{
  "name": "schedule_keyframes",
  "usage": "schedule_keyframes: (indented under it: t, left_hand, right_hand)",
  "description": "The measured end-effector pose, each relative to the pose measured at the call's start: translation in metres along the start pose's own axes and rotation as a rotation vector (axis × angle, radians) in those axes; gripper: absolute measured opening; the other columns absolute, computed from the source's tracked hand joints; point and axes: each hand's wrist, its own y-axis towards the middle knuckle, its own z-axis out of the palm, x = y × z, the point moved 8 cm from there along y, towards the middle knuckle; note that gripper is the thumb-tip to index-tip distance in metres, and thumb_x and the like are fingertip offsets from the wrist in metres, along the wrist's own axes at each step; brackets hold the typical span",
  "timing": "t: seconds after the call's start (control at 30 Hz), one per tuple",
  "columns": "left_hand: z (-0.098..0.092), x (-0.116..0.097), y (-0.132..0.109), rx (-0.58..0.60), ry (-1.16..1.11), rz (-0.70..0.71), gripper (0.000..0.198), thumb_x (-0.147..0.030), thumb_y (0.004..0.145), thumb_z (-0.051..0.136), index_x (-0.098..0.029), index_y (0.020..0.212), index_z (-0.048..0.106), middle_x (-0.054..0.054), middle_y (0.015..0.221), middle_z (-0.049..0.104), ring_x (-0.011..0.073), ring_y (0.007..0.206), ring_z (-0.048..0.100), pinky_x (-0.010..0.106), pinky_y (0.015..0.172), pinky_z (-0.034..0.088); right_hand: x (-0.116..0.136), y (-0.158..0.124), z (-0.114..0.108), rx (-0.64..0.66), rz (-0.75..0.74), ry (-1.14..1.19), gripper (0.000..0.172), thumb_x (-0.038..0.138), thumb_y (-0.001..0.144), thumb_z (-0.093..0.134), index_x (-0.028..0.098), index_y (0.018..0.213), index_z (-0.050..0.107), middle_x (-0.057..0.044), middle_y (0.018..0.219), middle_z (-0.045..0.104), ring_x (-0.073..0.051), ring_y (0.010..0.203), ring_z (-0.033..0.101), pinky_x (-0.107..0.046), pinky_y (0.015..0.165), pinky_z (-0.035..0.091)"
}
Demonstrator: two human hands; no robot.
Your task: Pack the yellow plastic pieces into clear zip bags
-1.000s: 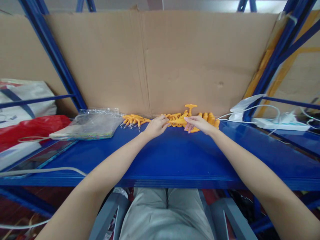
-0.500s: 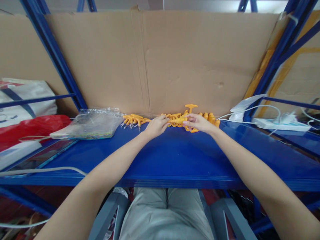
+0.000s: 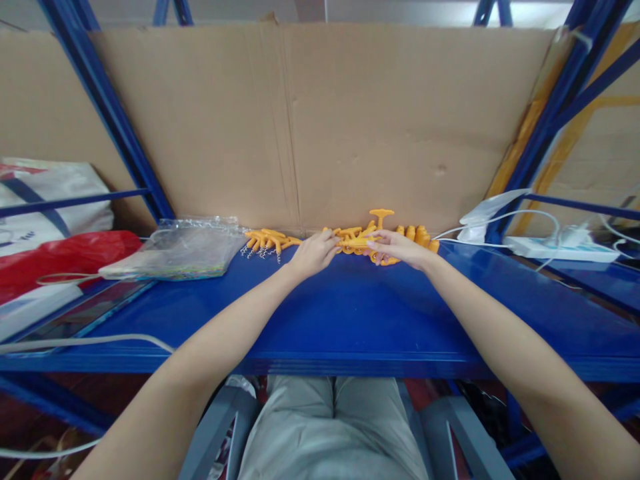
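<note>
A pile of orange plastic T-shaped pieces [image 3: 380, 230] lies at the back of the blue shelf [image 3: 350, 313], against the cardboard. A second group of orange pieces with small metal hooks [image 3: 267, 240] lies to the left. My left hand [image 3: 313, 253] is curled, its fingertips pinching one end of an orange piece [image 3: 354, 243]. My right hand [image 3: 397, 247] pinches the other end of that same piece, fingers closed, resting against the pile.
A clear plastic bag of small coloured bits [image 3: 183, 250] sits left on the shelf. Red and white bags [image 3: 55, 257] lie beyond the left rail. A white power strip [image 3: 560, 248] with cables [image 3: 505, 217] is at the right. Cardboard [image 3: 325, 127] lines the back.
My right hand has shifted slightly left and up along the pile toward my left hand. My left hand has hardly moved.
</note>
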Motion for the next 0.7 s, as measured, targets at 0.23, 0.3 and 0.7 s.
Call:
schedule_keyframes:
  t: [0.23,0.3,0.7]
  left_hand:
    - [-0.0014,0.0001,-0.0006,-0.010,-0.015,-0.010,0.027,-0.026,0.096,0.043,-0.015,0.103,0.067,0.009,0.093,0.062,0.0186,0.084,0.064,0.031,0.077,0.052]
    - [-0.0019,-0.0007,-0.0006,-0.011,-0.017,-0.010,0.028,-0.026,0.096,0.042,-0.015,0.103,0.067,0.009,0.094,0.062,0.0192,0.084,0.064,0.032,0.077,0.052]
    - [-0.0031,-0.0016,-0.0003,-0.006,-0.012,-0.025,0.026,-0.026,0.096,0.044,-0.016,0.104,0.066,0.009,0.096,0.062,0.0190,0.087,0.063,0.032,0.080,0.052]
  right_hand:
    - [0.0029,-0.0014,0.0008,0.001,-0.035,0.011,0.037,0.052,0.082,0.066,0.016,0.076,0.065,-0.007,0.075,0.073,-0.010,0.052,0.059,-0.022,0.053,0.049]
    - [0.0022,-0.0020,0.0014,-0.015,-0.012,0.043,0.039,0.053,0.083,0.064,0.016,0.072,0.064,-0.008,0.071,0.072,-0.010,0.050,0.058,-0.022,0.051,0.049]
    - [-0.0067,-0.0005,0.0044,-0.059,0.121,0.165,0.049,0.062,0.082,0.059,0.014,0.073,0.065,-0.011,0.064,0.070,-0.011,0.044,0.054,-0.025,0.044,0.046]
